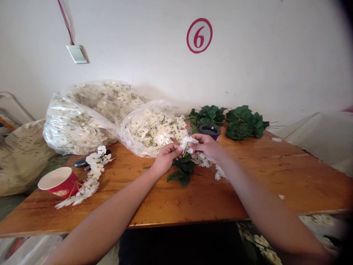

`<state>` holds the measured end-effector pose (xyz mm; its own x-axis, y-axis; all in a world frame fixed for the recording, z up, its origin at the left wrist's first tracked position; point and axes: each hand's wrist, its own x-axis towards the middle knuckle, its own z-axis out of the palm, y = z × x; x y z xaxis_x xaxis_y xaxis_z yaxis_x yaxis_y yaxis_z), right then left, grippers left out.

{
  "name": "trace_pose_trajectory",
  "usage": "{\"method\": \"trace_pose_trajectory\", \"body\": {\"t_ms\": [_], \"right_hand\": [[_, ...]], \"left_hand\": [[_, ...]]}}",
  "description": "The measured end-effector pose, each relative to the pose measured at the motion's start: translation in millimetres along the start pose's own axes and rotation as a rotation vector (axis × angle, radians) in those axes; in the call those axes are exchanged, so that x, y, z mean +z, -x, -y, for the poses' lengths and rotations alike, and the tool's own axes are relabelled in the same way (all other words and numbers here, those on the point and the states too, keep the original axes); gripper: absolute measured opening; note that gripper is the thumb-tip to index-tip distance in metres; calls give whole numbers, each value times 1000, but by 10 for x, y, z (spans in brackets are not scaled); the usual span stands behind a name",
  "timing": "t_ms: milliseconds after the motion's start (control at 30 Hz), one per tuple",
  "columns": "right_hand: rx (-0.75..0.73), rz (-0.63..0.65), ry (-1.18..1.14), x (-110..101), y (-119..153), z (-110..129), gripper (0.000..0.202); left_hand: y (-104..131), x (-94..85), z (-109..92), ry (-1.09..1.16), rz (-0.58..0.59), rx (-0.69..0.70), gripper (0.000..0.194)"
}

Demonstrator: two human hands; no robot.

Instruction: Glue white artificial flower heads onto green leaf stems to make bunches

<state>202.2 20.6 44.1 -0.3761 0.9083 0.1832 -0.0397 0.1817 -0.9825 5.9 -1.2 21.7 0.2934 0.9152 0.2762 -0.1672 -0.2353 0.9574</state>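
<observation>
My left hand (164,157) and my right hand (207,146) meet over the middle of the wooden table (261,176). Between their fingertips they pinch a small white artificial flower (187,142). Just below it hangs a green leafy stem (183,170) with several white blossoms trailing to the right (217,171); which hand holds the stem I cannot tell. An open clear plastic bag of white flowers (150,129) lies right behind my hands.
A larger clear bag of flowers (79,117) sits at back left. A finished white flower garland (89,176) leans on a red paper cup (58,181), with a dark tool (80,162) behind. Green leaf bunches (239,123) and a small dark cup (209,130) stand at the back.
</observation>
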Motion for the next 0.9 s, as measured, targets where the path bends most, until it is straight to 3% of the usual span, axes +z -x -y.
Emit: {"method": "trace_pose_trajectory", "body": {"t_ms": [333,533,900], "right_hand": [[-36,118,97,-33,10,-1,36],[-42,120,74,-44,1,-45,28],[-6,205,148,-22,31,49,19]], "left_hand": [[1,74,54,330,-90,-148,31],[-30,32,47,486,-124,-217,26],[-34,22,23,403,-235,-211,17]]}}
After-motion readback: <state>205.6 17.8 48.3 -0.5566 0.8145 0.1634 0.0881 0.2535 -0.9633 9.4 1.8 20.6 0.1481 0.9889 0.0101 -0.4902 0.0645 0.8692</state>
